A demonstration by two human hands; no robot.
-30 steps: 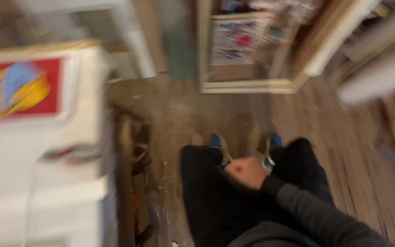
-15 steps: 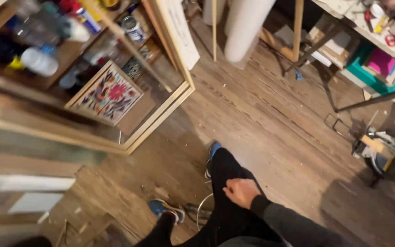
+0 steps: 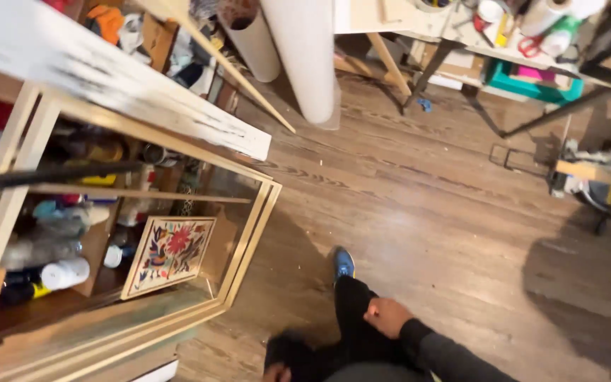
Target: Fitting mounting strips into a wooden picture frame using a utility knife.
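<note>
Down low, the right hand [image 3: 388,316] rests loosely curled and empty on the black trouser leg [image 3: 351,311]. Only a sliver of the left hand [image 3: 275,373] shows; its grip cannot be told. A blue shoe [image 3: 344,263] stands on the wooden floor [image 3: 419,205].

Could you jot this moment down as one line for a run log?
right hand: empty, resting on thigh | left hand: barely visible at bottom edge | nearby: blue shoe, wood floor, shelf unit with floral picture

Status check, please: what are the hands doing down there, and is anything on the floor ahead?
Right hand empty, fingers loose, resting on dark trouser leg. Left hand barely in view at bottom edge. Wooden shelf unit close on left; wood floor ahead.
</note>
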